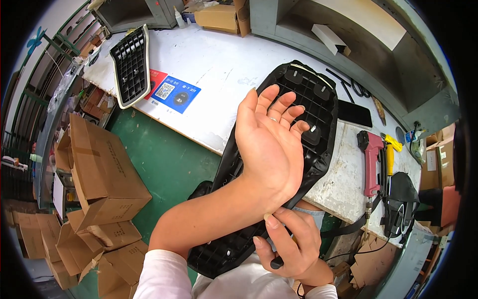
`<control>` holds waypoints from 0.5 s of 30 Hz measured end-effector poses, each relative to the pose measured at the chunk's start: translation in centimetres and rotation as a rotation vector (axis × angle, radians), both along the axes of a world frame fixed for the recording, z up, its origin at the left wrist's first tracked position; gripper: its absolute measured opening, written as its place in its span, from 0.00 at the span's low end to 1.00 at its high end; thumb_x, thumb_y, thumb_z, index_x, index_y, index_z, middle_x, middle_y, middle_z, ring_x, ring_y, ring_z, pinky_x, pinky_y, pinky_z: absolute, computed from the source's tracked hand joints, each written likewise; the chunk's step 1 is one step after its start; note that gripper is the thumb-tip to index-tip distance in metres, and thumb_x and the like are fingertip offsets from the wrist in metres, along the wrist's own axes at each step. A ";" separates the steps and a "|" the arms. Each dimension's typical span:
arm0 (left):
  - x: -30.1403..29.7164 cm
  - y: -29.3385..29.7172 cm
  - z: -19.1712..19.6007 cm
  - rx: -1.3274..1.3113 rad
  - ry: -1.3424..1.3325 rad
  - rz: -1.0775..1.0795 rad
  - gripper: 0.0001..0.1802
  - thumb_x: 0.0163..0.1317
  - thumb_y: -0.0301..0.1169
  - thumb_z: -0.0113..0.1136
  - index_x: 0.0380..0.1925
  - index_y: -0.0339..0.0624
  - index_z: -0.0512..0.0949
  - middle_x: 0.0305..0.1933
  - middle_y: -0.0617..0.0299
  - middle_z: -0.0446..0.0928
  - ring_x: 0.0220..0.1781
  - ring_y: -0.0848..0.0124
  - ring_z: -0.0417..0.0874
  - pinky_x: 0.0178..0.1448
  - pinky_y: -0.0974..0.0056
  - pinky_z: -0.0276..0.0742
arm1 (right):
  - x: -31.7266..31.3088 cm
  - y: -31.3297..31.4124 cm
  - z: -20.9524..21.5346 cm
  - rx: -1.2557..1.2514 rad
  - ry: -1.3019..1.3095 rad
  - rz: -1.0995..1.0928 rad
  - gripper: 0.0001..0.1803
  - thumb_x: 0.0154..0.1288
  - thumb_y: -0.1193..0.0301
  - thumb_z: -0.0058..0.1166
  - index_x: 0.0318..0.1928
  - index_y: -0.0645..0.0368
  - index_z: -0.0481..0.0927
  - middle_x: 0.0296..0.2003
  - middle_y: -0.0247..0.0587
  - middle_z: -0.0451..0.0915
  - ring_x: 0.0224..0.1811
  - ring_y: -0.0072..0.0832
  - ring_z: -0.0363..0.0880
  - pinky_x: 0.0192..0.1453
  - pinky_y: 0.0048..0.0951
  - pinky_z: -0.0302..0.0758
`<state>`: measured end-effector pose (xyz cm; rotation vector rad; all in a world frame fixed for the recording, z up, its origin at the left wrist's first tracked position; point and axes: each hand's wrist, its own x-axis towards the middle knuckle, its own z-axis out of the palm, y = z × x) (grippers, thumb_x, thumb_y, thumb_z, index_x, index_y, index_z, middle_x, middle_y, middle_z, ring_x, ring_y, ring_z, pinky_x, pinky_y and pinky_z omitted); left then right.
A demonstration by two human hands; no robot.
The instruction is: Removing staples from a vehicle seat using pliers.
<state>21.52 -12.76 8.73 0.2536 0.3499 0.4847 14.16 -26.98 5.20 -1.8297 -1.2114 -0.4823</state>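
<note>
My left hand [271, 134] is raised, palm up with its fingers spread, and holds nothing. My right hand [298, 244] is curled just below it, fingertips touching the left wrist. A dark, rounded end of some tool [277, 262] pokes out from the right hand; the rest is hidden by the fingers. Under both hands lies a long black seat-like pad [318, 107], its ribbed plastic grid underside facing up and black covering folded round the rim. It rests from the table's edge down to my lap, and my left arm hides its middle.
A second grid-backed panel with a pale rim [132, 67] sits at the far left of the white table [214, 55], beside a blue-and-red card [177, 94]. At right are a red pneumatic tool [371, 162], a yellow-handled tool [390, 159] and a black phone-like slab [354, 114]. Cardboard boxes [107, 159] stand at left.
</note>
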 end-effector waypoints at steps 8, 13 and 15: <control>0.1 0.1 -0.2 0.004 -0.012 -0.007 0.25 0.75 0.51 0.49 0.55 0.40 0.69 0.53 0.53 0.73 0.52 0.61 0.74 0.58 0.56 0.71 | 0.3 0.1 0.1 0.028 0.042 0.030 0.25 0.49 0.75 0.72 0.52 0.63 0.87 0.46 0.52 0.84 0.36 0.38 0.80 0.35 0.32 0.80; 0.2 0.1 -0.2 0.004 -0.004 -0.007 0.25 0.75 0.52 0.49 0.55 0.40 0.69 0.53 0.53 0.73 0.52 0.61 0.73 0.58 0.56 0.71 | 0.4 0.1 0.2 0.022 0.049 0.034 0.25 0.49 0.75 0.72 0.52 0.63 0.87 0.46 0.52 0.84 0.36 0.38 0.80 0.36 0.32 0.80; 0.3 0.1 -0.2 0.003 -0.001 -0.007 0.25 0.75 0.52 0.49 0.55 0.40 0.69 0.53 0.53 0.73 0.53 0.61 0.73 0.58 0.56 0.71 | 0.5 0.1 0.2 0.018 0.051 0.035 0.25 0.49 0.75 0.72 0.52 0.63 0.87 0.46 0.52 0.84 0.36 0.38 0.80 0.36 0.33 0.80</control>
